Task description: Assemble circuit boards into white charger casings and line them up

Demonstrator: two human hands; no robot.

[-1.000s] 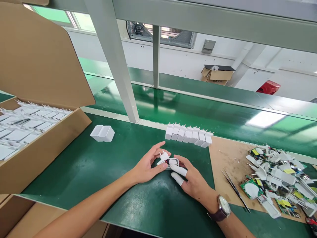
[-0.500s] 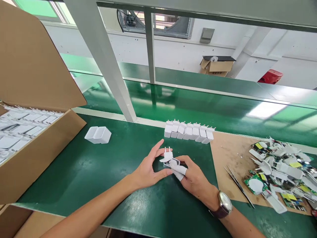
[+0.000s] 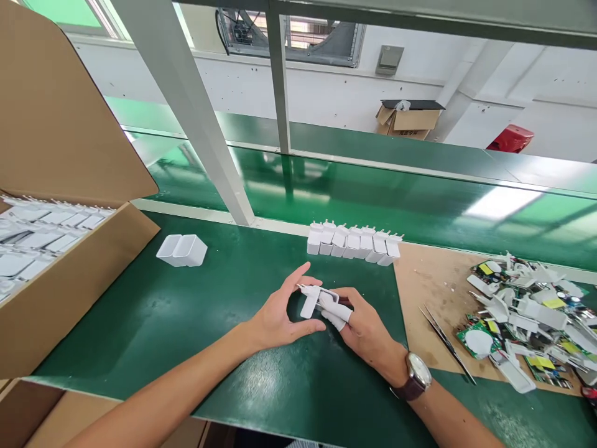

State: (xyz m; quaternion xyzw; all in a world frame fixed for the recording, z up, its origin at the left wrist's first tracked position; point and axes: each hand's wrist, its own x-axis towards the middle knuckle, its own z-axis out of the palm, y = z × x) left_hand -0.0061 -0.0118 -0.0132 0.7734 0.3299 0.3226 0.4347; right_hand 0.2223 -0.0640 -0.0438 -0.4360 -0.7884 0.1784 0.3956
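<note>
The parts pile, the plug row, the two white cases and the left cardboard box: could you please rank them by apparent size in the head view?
1. Left cardboard box
2. Parts pile
3. Plug row
4. Two white cases

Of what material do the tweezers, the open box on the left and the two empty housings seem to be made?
Tweezers: probably steel, smooth; thin arms with a metallic glint, though the darker part may be coated.
Open box: brown cardboard, matte; the creased, fold-back lid shows it.
Two empty housings: likely moulded white plastic, satin; thin even walls and rounded corners suggest it.
</note>
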